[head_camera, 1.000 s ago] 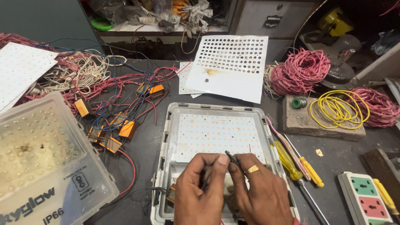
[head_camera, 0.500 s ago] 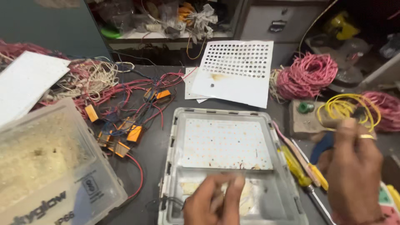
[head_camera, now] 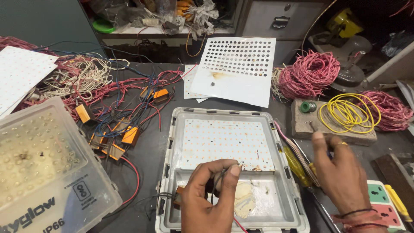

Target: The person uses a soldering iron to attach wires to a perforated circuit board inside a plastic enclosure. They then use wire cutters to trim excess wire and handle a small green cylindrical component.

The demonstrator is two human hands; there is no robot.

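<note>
The left hand (head_camera: 211, 196) pinches a thin dark wire (head_camera: 217, 183) inside the grey floodlight housing (head_camera: 172, 142), just below its LED board (head_camera: 226, 138). The right hand (head_camera: 340, 172), fingers loosely curled, hovers over the yellow-handled screwdrivers (head_camera: 297, 166) lying lengthwise just right of the housing.

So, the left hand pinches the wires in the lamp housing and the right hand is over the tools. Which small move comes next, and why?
Probably the right hand closes on a tool beside the housing, perhaps the yellow-handled screwdriver. It is open, hovering over the tools, while the left hand holds thin black wires at the lower edge of the LED board.
</note>
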